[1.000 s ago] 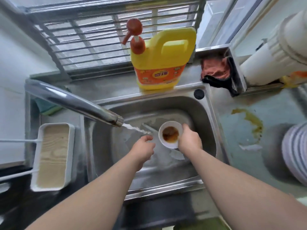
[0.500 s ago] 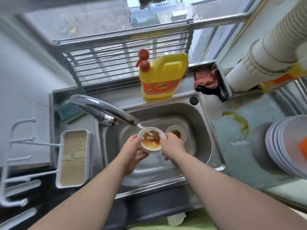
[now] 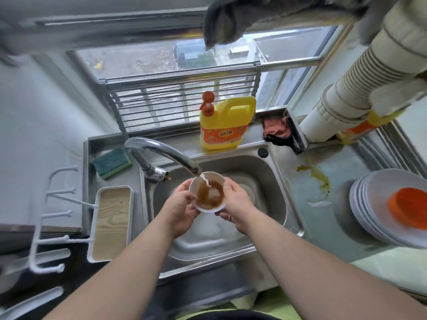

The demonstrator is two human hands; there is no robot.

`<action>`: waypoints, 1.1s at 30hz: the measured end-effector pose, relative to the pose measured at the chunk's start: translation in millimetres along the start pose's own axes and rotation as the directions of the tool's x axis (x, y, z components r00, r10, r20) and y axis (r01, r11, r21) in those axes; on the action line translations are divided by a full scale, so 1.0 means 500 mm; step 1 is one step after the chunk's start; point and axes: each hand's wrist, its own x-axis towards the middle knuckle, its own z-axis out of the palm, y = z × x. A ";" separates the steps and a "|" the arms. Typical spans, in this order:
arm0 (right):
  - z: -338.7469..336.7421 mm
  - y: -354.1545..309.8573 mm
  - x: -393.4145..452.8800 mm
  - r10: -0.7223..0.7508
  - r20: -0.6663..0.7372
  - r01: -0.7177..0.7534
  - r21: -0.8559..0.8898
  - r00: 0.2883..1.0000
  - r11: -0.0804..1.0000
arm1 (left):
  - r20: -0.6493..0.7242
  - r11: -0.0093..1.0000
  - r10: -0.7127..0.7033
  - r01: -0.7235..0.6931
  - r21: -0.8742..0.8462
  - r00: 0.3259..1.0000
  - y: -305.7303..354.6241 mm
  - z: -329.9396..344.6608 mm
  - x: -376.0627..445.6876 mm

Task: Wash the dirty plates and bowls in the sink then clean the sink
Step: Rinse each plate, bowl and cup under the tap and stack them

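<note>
Home kitchen, small – stainless sink (image 3: 272,181) set in steel counter, curved tap (image 3: 161,151) running. Yellow pump jug of dish soap (image 3: 227,125) on back ledge, green sponge (image 3: 112,163) left of tap, rag (image 3: 276,129) in corner. Stack of white plates (image 3: 379,204) on counter at right, sauce spill (image 3: 316,176) beside it. Barred window (image 3: 180,105) behind sink – buildings outside.
</note>
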 end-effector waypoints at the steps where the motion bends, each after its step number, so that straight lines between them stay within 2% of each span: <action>1: -0.006 -0.007 -0.008 -0.003 -0.007 0.003 -0.010 1.000 1.000 | 0.012 0.999 -0.015 0.015 -0.040 1.000 0.000 0.006 0.001; 6: -0.035 -0.031 -0.030 -0.018 0.008 0.018 -0.029 1.000 0.999 | 0.084 0.980 -0.090 0.103 -0.172 0.992 -0.004 0.019 0.010; 10: -0.037 -0.038 -0.037 0.044 -0.014 -0.045 -0.008 0.999 0.999 | 0.144 0.944 -0.175 0.207 -0.256 0.974 -0.021 0.007 0.008; 17: -0.025 -0.071 -0.043 0.306 -0.080 -0.310 -0.056 0.949 0.949 | 0.289 0.851 -0.304 0.395 -0.345 0.908 -0.063 -0.005 0.005; 20: -0.013 -0.071 -0.028 0.359 -0.133 -0.376 -0.140 0.924 0.916 | 0.350 0.804 -0.351 0.471 -0.364 0.869 -0.090 -0.006 0.008; 27: -0.010 -0.067 -0.034 0.427 -0.268 -0.500 -0.343 0.864 0.795 | 0.462 0.775 -0.439 0.585 -0.239 0.771 -0.135 -0.018 0.019; 33: -0.002 -0.067 -0.016 0.467 -0.270 -0.539 -0.413 0.842 0.734 | 0.393 0.812 -0.473 0.563 -0.153 0.789 -0.118 -0.029 0.029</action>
